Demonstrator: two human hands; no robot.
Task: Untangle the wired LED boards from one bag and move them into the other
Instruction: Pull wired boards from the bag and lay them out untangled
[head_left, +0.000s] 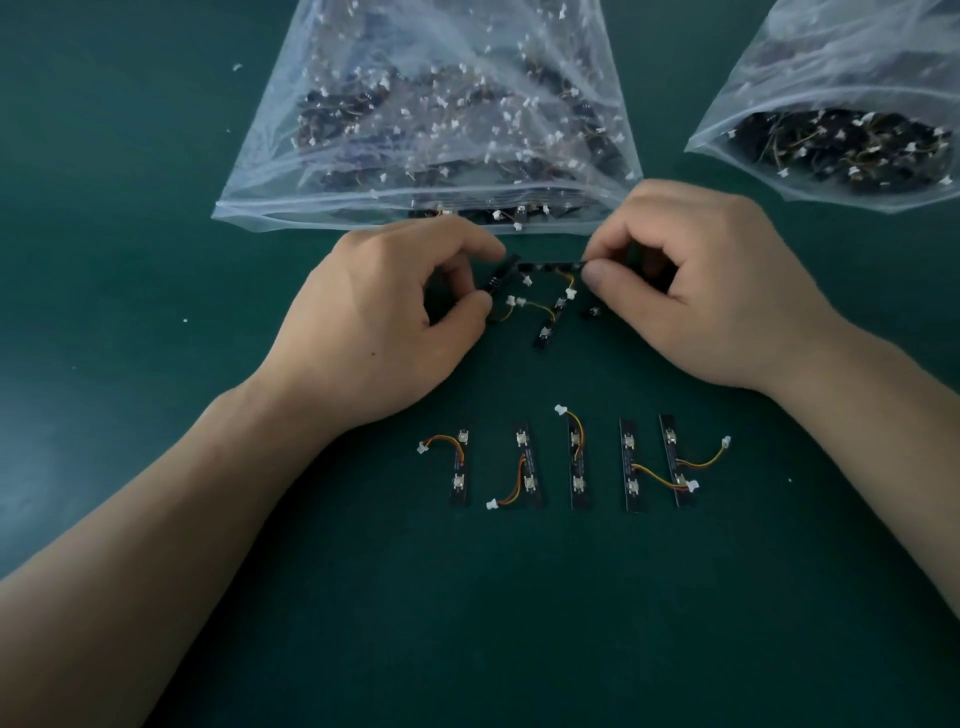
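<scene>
We see a tangled clump (558, 304) of wired boards at centre, five freed boards (576, 462) at six o'clock, a clear bag (431, 104) at twelve, a second bag (852, 104) at two.

Left bag (426, 130) behind tangled boards (550, 266), right bag (841, 104) beside it, row of boards (576, 467) nearest

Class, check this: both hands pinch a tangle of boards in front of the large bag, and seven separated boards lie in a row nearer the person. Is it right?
No. The head view shows five separated boards in the row, not seven. The left hand and right hand do pinch the tangle of boards in front of the large bag.
</scene>
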